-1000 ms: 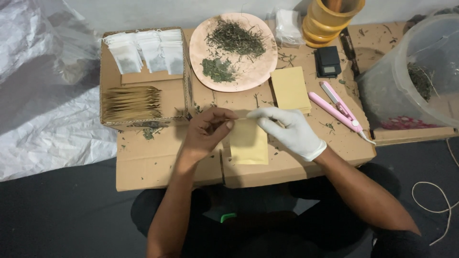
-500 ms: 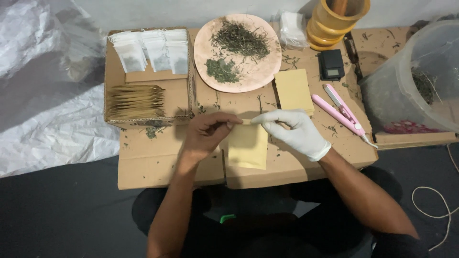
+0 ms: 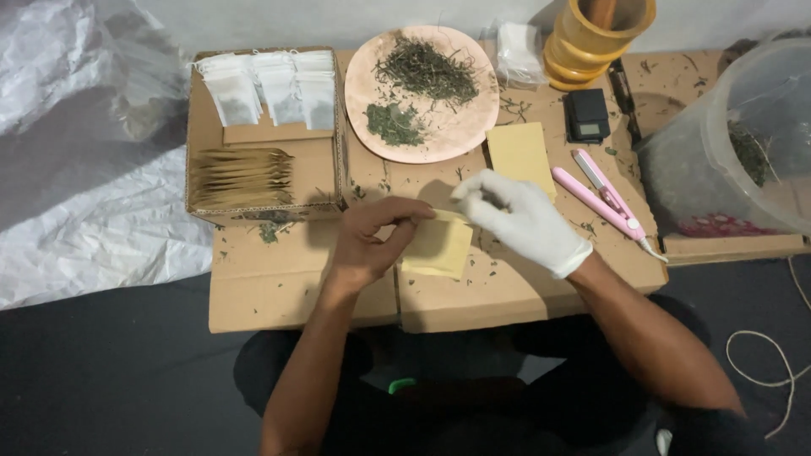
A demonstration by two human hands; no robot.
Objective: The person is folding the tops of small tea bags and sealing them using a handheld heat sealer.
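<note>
A small yellow paper pouch (image 3: 438, 247) is held up over the flattened cardboard (image 3: 279, 287). My bare left hand (image 3: 376, 236) pinches the pouch's top left corner. My right hand (image 3: 524, 221), in a white glove, holds the top edge at the right, fingers bent over the opening. The pouch tilts toward me. Just behind the right hand lies a stack of the same yellow pouches (image 3: 520, 152).
A pink plate (image 3: 460, 127) holds dried green herbs. An open cardboard box (image 3: 203, 110) at the left has white filter bags and brown pouches. A pink heat sealer (image 3: 601, 196), small black scale (image 3: 585, 115), yellow mortar (image 3: 596, 38) and clear plastic tub (image 3: 735, 135) stand at the right.
Both hands have lifted the pouch's top edge and tilted it; the right hand's fingers rose and curled over the opening. The left hand shifted slightly right.
</note>
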